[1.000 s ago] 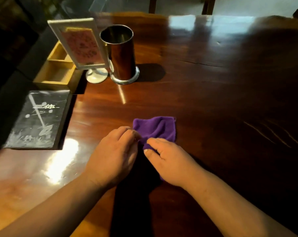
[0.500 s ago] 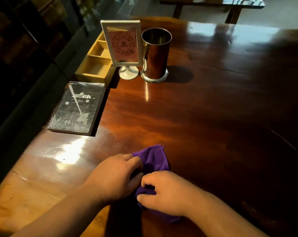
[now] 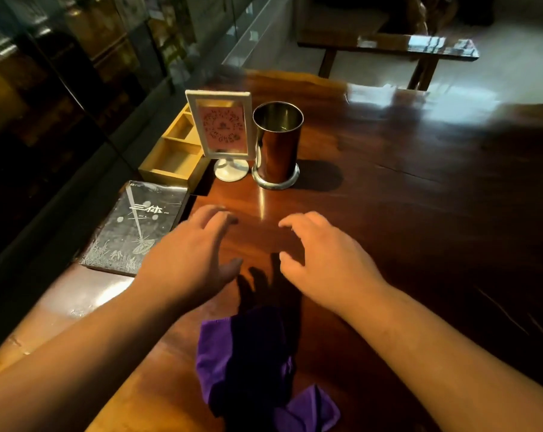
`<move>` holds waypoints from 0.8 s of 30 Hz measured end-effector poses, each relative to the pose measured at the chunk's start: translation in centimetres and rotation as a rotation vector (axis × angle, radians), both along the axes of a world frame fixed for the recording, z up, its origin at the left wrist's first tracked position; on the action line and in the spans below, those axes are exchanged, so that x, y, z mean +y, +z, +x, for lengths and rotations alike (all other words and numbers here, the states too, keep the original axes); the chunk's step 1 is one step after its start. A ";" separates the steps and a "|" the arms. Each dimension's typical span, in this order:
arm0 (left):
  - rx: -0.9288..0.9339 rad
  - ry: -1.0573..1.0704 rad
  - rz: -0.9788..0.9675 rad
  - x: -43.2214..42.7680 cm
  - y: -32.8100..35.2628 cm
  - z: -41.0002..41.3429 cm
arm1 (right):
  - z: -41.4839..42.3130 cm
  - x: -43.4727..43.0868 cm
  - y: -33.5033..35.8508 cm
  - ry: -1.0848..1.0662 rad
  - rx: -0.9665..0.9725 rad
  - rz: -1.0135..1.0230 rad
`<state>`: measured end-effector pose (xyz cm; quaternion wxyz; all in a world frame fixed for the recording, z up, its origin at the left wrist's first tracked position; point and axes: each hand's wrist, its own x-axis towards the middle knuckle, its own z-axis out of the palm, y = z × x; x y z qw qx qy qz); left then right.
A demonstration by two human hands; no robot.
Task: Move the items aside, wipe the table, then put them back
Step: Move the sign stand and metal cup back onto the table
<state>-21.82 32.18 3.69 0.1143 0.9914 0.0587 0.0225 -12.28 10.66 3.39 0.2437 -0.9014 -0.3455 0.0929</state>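
While my left hand [image 3: 192, 260] and right hand [image 3: 323, 260] hover empty with fingers spread, the crumpled purple microfibre cloth [image 3: 251, 369] lies near me between my forearms on the glossy dark wooden table [image 3: 419, 213].

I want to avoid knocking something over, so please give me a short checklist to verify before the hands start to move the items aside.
1. Both hands free: ok. Left hand and right hand are open and hold nothing.
2. Purple cloth out of the way: ok, it lies near the table edge between the forearms.
3. Metal cup upright: ok. Whether it is empty: cannot tell.
4. Framed sign stable: ok, upright on its round foot, close beside the cup.
5. Book and wooden tray within reach: ok, on the left.
6. Free space on the table to the right: ok.
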 end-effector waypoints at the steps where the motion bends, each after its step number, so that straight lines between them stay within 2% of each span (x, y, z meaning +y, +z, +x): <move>1: -0.034 0.016 0.007 0.8 0.7 1.4 | 1.3 0.6 0.6 -0.019 -0.035 0.012; 8: -0.176 0.119 0.128 7.2 4.9 11.3 | 9.6 5.3 3.2 -0.139 -0.159 -0.002; 18: -0.091 0.067 0.185 12.4 4.7 19.9 | 16.0 10.1 2.0 -0.187 -0.187 -0.163; 24: -0.099 0.105 0.176 11.6 4.0 21.8 | 17.5 11.0 0.1 -0.157 -0.167 -0.136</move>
